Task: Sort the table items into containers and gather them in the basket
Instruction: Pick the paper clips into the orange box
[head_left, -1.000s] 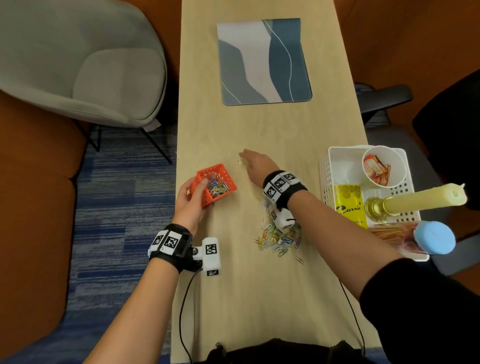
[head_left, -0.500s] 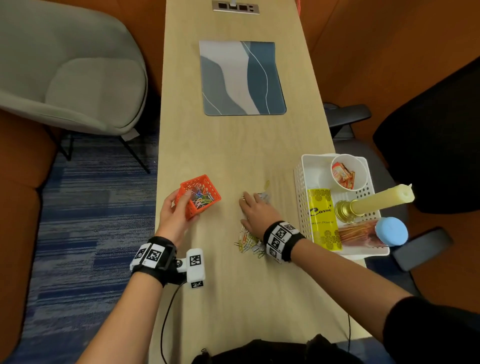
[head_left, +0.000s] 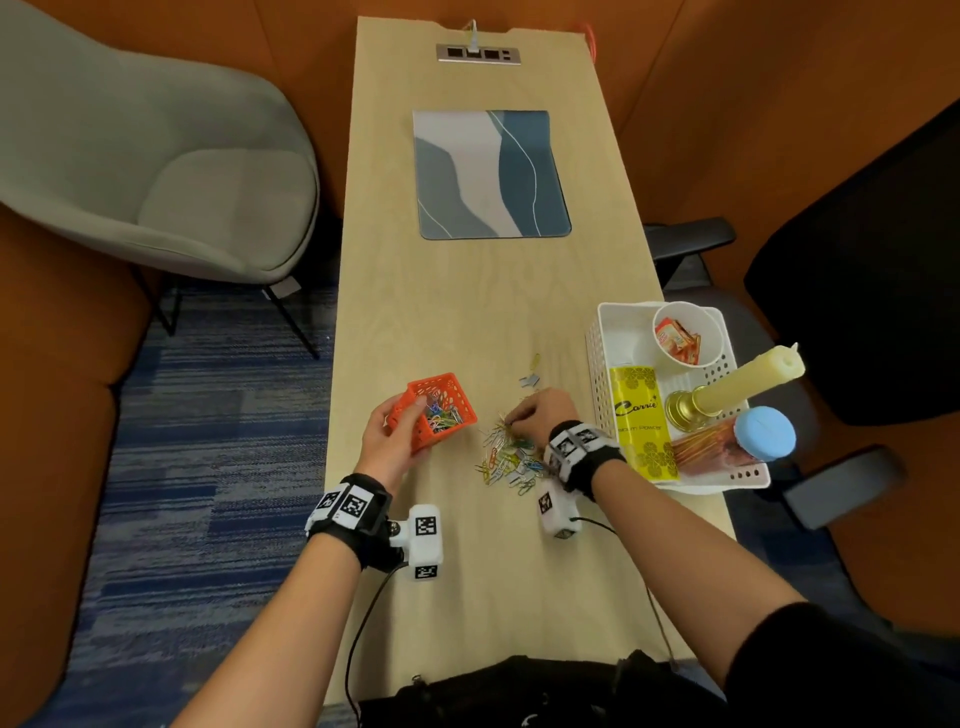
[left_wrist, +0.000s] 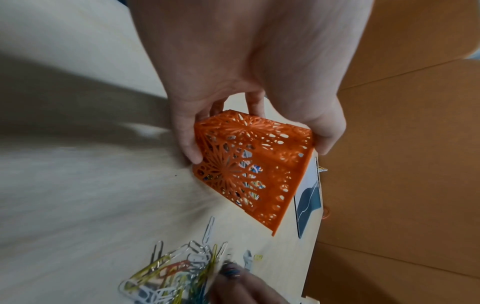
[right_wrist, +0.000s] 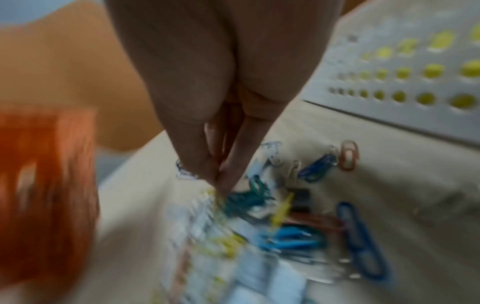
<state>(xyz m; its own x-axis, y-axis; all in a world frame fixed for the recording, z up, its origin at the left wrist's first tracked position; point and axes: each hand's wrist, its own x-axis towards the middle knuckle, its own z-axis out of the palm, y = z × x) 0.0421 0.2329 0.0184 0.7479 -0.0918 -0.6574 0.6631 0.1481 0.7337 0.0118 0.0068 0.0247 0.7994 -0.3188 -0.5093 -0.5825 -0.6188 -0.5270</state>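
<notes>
My left hand grips a small orange lattice box, tilted, with coloured paper clips inside it. In the left wrist view thumb and fingers clamp the orange lattice box from both sides. A loose pile of paper clips lies on the table to its right. My right hand is on the pile's far edge, fingertips drawn together and pinching clips. The right wrist view, blurred, shows my right hand closing at the paper clips. A white basket stands at the right edge.
The basket holds a paper cup of sachets, a yellow packet, a candle in a brass holder and a blue-lidded jar. Stray clips lie beyond the pile. A blue-grey mat lies farther up the table.
My right hand pulled back from beside the orange box to the clip pile near the basket, and its fingers have drawn together on clips. The left hand kept hold of the box.
</notes>
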